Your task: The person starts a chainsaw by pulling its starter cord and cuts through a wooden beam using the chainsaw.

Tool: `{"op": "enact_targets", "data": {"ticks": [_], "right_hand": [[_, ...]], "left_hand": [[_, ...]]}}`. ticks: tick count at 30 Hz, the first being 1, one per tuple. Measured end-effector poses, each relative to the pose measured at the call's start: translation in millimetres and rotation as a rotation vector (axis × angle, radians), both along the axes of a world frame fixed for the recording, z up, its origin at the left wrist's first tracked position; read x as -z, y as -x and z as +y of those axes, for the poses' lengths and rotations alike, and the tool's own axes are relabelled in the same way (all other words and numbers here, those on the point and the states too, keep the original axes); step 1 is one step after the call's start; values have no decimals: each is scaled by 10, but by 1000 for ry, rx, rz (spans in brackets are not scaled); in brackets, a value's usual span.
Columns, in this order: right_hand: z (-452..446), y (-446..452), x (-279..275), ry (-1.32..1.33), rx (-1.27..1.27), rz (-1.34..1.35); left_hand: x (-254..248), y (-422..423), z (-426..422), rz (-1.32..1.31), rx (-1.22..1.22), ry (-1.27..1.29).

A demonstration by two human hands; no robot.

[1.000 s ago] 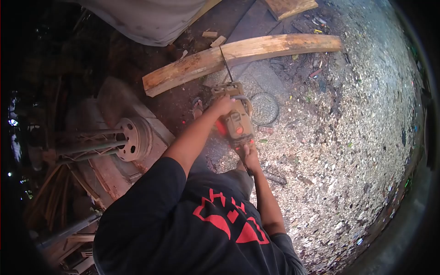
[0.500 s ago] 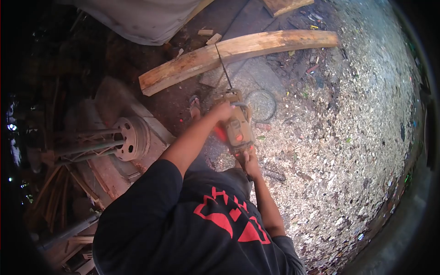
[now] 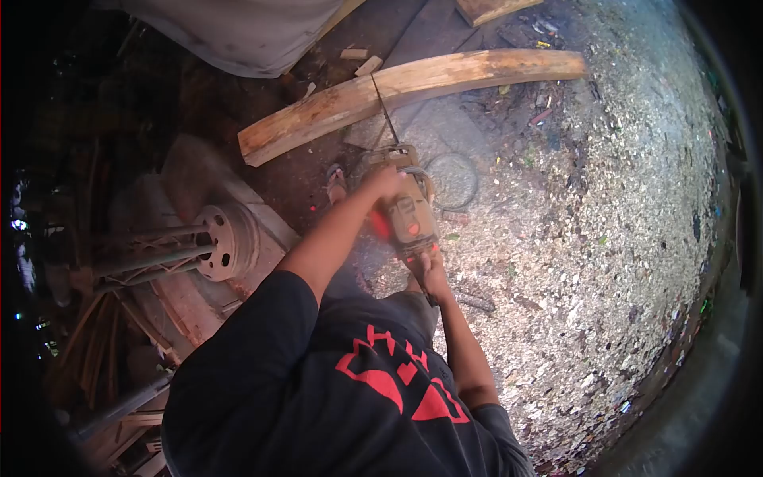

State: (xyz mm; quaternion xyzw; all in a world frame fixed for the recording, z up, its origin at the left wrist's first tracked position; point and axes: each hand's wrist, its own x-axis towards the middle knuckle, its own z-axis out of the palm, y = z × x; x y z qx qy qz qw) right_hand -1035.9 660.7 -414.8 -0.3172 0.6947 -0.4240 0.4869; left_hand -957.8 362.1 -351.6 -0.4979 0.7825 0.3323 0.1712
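Note:
Both my hands are on a dusty chainsaw [image 3: 412, 216] with red-orange parts. My left hand [image 3: 388, 183] is closed around its front handle, and my right hand [image 3: 432, 277] grips the rear handle. From the saw's nose the thin guide bar [image 3: 386, 115] reaches away from me into a long, thick, curved wooden beam [image 3: 306, 121]. The bar lies across the beam, left of its middle, with its tip at the far edge. How deep it sits in the wood I cannot tell. My fingers are partly hidden by the handles.
At left stands a metal wheel rim [image 3: 228, 242] with bars beside it. A round ring [image 3: 455, 182] lies right of the saw on chip-covered ground [image 3: 572, 302]. My foot [image 3: 337, 183] is near the beam. Small wood offcuts [image 3: 369, 65] and a pale cover [image 3: 238, 32] are beyond.
The chainsaw and both hands have shifted slightly up and left in the view. The bar still lies across the beam, and pale haze shows near it.

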Motion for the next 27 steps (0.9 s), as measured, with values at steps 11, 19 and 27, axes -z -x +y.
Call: {"op": "enact_targets", "data": {"ticks": [11, 19, 27], "right_hand": [[-41, 29, -26, -61, -26, -89], [152, 17, -25, -44, -23, 7], [255, -7, -106, -118, -39, -14]], "left_hand": [[77, -40, -1, -32, 36, 59], [-109, 24, 170, -56, 64, -24], [-101, 75, 83, -70, 128, -86]]}}
